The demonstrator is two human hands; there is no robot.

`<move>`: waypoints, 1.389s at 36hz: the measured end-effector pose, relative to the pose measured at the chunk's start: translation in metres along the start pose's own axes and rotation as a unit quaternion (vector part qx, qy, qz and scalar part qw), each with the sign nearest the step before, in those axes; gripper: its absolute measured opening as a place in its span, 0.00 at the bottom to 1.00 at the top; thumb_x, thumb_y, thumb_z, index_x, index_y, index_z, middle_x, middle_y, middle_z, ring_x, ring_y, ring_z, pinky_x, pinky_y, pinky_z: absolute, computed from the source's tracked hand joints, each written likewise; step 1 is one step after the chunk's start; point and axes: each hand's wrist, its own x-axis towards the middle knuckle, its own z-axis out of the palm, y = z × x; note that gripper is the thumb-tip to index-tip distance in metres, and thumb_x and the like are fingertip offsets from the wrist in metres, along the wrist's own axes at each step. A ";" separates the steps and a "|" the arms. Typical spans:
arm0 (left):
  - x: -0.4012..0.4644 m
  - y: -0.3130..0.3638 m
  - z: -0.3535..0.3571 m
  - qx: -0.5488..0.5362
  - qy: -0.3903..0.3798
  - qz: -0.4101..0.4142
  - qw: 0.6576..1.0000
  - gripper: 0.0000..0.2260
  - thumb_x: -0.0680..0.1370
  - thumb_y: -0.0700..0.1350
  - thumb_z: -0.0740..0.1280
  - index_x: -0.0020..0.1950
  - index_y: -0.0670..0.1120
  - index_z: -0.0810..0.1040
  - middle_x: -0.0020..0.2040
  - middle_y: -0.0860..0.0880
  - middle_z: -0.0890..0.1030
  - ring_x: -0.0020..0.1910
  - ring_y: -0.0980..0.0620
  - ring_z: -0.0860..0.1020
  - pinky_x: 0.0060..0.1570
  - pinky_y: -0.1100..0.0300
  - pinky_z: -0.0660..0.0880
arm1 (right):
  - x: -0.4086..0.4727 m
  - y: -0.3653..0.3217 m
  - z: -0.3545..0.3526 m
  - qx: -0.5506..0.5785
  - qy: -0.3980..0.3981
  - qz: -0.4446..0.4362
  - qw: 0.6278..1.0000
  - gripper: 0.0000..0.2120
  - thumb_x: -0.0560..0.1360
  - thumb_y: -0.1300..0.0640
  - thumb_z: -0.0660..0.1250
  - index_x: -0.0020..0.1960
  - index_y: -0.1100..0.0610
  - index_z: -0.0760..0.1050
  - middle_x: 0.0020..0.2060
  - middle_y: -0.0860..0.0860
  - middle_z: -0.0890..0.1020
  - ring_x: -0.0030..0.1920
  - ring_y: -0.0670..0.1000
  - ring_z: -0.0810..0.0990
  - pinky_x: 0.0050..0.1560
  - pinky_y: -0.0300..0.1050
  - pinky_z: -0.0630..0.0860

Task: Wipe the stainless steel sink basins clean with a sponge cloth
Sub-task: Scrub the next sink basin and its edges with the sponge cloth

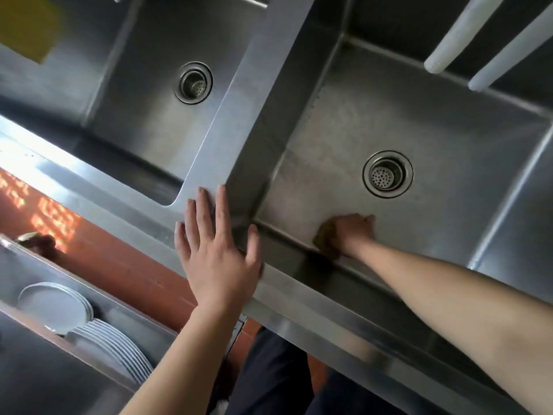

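Two stainless steel basins lie side by side. In the right basin [443, 139], my right hand [354, 232] presses a brown sponge cloth [324, 239] against the floor at the near wall, left of the round drain [387, 174]. My left hand [214, 253] lies flat with fingers spread on the steel rim where the divider [239, 115] between the basins meets the front edge. It holds nothing. The left basin [143, 115] has its own drain [194, 82].
Two white tubes [466, 31] hang over the right basin's far side. A yellow thing [30, 25] shows blurred at the left basin's far corner. Below the counter at left, a steel shelf [125, 313] holds stacked white plates [110, 345]. The floor is red.
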 end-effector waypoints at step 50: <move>0.001 0.004 -0.007 -0.016 0.011 -0.013 1.000 0.35 0.71 0.54 0.57 0.80 0.53 0.60 0.80 0.46 0.61 0.79 0.44 0.56 0.76 0.42 0.53 | 0.072 0.015 -0.086 0.526 0.265 0.179 0.788 0.10 0.71 0.55 0.73 0.52 0.54 0.79 0.52 0.55 0.84 0.53 0.57 0.82 0.55 0.42 0.76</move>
